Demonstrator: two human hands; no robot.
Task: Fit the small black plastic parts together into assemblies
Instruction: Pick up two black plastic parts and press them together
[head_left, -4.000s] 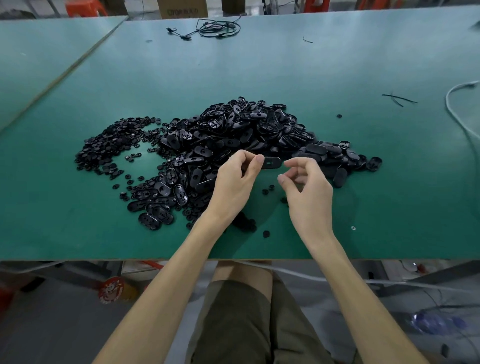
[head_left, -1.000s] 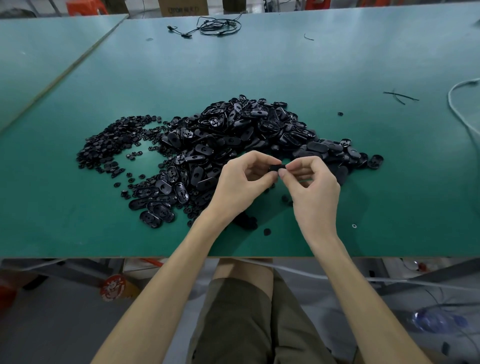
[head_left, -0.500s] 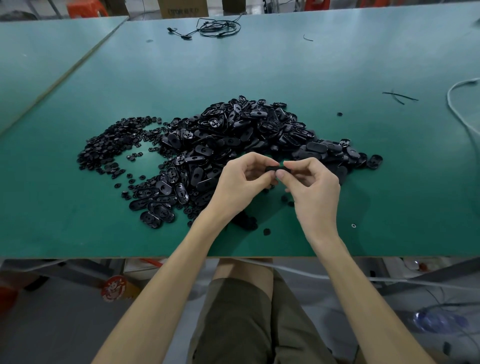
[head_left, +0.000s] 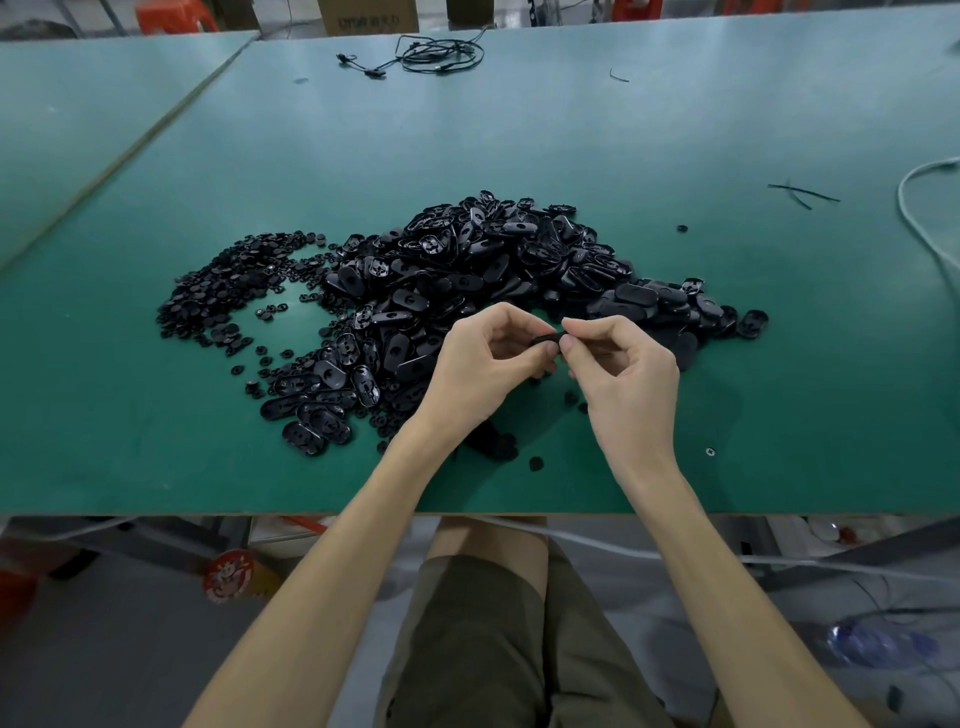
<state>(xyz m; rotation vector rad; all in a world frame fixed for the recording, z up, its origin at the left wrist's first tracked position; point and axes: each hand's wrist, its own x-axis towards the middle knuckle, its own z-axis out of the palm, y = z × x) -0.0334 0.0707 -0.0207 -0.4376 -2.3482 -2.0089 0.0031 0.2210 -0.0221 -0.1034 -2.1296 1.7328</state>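
Mid-frame, the left hand (head_left: 483, 364) and right hand (head_left: 623, 374) pinch a black part (head_left: 546, 340) in curled fingers, its long axis running left-right, above the green worktop (head_left: 519, 140).

The table top (head_left: 675, 130) is plain teal green; the heap of oval parts (head_left: 467, 260) is glossy black, as are the small round parts (head_left: 218, 291) to its left and the thin part (head_left: 545, 340) at the centre; the cable coil (head_left: 441, 52) at the top is black, the cord (head_left: 919, 208) at the right edge white; the shorts (head_left: 493, 649) below are olive brown; the round sticker (head_left: 227, 577) at lower left is red
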